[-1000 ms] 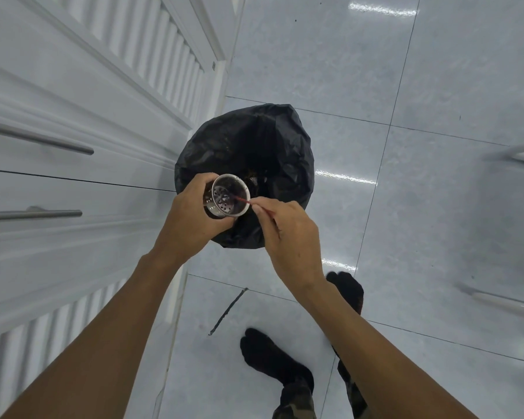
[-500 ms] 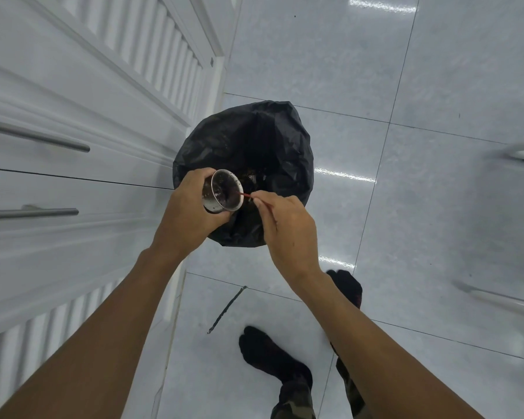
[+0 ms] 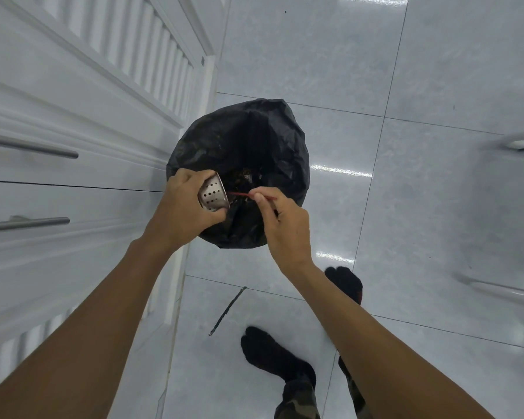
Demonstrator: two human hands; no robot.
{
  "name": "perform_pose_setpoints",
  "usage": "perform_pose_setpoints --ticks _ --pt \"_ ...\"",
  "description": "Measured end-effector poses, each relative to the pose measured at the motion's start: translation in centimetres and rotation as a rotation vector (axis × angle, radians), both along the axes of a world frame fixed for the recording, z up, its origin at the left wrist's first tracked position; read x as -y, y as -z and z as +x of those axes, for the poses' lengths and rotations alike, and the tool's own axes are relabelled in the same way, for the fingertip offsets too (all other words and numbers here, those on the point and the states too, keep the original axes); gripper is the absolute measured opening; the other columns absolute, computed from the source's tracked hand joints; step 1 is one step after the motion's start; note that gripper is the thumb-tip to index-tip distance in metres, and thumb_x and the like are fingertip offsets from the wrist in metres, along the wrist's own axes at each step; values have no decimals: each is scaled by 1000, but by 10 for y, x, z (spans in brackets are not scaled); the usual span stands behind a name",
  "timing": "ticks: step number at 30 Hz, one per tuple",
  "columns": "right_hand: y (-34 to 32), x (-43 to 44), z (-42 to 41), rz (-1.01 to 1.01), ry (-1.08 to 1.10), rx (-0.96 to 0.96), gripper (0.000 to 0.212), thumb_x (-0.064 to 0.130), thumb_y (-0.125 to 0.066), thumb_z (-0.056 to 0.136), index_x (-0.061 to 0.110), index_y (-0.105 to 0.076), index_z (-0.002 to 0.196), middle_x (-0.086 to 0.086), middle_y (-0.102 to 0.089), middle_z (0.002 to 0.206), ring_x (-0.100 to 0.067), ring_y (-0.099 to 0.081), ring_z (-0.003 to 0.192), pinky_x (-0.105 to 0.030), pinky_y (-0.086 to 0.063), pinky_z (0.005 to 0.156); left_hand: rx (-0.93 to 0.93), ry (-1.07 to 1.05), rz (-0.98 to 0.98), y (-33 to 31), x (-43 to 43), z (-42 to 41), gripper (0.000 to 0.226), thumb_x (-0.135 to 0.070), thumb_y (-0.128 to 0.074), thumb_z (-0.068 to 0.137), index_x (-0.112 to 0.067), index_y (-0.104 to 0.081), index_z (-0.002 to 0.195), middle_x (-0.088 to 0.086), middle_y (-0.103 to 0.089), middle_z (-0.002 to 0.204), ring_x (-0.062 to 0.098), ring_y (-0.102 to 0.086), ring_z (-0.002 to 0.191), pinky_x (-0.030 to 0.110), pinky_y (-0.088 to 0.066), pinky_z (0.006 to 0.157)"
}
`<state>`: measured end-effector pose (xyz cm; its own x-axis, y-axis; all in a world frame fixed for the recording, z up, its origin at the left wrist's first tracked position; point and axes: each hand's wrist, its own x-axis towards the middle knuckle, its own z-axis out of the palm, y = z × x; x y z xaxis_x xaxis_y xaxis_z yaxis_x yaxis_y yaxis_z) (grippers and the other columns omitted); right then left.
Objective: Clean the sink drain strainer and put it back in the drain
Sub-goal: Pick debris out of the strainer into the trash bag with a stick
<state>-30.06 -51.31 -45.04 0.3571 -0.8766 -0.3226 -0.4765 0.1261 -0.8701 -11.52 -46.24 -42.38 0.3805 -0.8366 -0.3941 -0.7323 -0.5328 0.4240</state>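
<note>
White cabinet drawers flank the black-lined bin beneath the strainer.

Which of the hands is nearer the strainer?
Left. The left hand grips the strainer; the right hand is apart, on its right, pinching a red stick.

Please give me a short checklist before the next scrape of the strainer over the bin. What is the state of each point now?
1. Left hand grips the strainer, fingers curled round it: ok.
2. Strainer is over the bin bag, mouth tipped toward it: ok.
3. Right hand pinches the red stick, tip at the strainer's mouth: ok.
4. Bag is open underneath: ok.
5. Inside of the strainer is free of dirt: cannot tell, it faces away.
</note>
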Motion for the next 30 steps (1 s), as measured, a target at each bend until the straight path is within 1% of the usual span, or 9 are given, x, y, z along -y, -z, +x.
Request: perform_pose_setpoints --ticks 2,4,6,10,14,18,22,26,30 --pt "0 3 -1 12 71 44 21 31 -55 103 25 -72 115 16 -72 106 3 -64 96 -6 -48 89 -6 -9 9 1 2 0 75 -36 -86 74 -19 -53 140 8 -53 132 25 -51 120 35 -48 98" --pt "-1 0 0 49 -30 101 20 30 -57 102 24 -72 115 17 -71 106 3 -64 100 -12 -52 91 -14 -6 5 3 3 0 75 -37 -86 75 -19 -53 140 8 -54 132 24 -52 118 30 -46 94" --pt "0 -3 0 38 -68 65 20 27 -58 102 23 -72 115 14 -72 109 0 -65 98 -12 -51 93 -17 2 4 5 3 0 75 -39 -85 75 -18 -54 139 8 -56 131 24 -54 117 26 -44 92" --pt "2 1 -4 20 116 30 21 29 -57 103 22 -73 115 12 -74 107 -2 -66 97 -8 -49 90 -13 -33 7 7 1 0 75 -41 -85 75 -19 -54 139 8 -57 129 24 -55 115 25 -45 91" --pt "2 -9 2 23 -57 39 20 28 -58 103 22 -73 115 11 -74 105 -5 -66 96 -16 -54 91 -30 -29 2 7 0 0 75 -41 -86 75 -18 -54 139 7 -59 126 18 -55 109 24 -46 86" --pt "3 -1 1 22 147 14 23 29 -57 103 20 -73 116 11 -74 107 -5 -66 97 -14 -52 91 -37 -59 20 8 -3 0 75 -42 -85 76 -18 -52 140 7 -60 127 22 -58 111 26 -50 88" --pt "0 -7 5 17 -46 46 22 27 -58 103 19 -73 116 8 -74 107 -8 -66 99 -19 -54 95 -67 -93 56 12 -5 5 73 -49 -81 78 -19 -52 139 4 -63 126 21 -60 109 27 -51 87" --pt "2 0 2 -29 145 -21 24 30 -56 104 20 -72 117 9 -73 108 -6 -65 97 -13 -51 91 -91 -139 53 13 -6 4 70 -51 -78 80 -21 -53 138 0 -64 125 15 -57 105 23 -49 85" --pt "2 -5 2 -38 -66 21 22 28 -57 103 20 -73 115 7 -74 107 -8 -67 97 -12 -51 91 -87 -129 43 14 -8 6 70 -52 -77 80 -20 -53 138 1 -64 125 13 -56 104 20 -47 83"
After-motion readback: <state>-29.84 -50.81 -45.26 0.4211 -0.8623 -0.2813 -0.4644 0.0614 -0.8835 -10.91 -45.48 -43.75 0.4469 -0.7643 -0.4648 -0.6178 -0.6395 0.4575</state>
